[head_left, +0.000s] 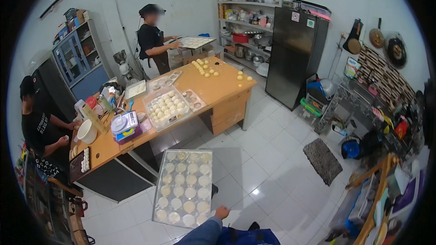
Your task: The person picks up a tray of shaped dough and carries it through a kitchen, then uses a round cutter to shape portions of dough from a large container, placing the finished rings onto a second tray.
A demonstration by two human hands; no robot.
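My left hand [221, 212], in a blue sleeve, is beside the lower right of a large metal tray [159, 186], with a gap visible between them. Its fingers curl; what they hold, if anything, is hidden. Several pale, flat rounds [190, 193] lie in rows on the tray. What supports the tray is hidden. My right hand is out of view. A blue apron [247, 237] shows at the bottom.
A wooden worktable [227, 88] bears dough balls, containers and a scale. Two co-workers [152, 45] [38, 127] stand at it, one holding a tray. A fridge [290, 59], mat [322, 161] and cluttered counter [381, 168] are right.
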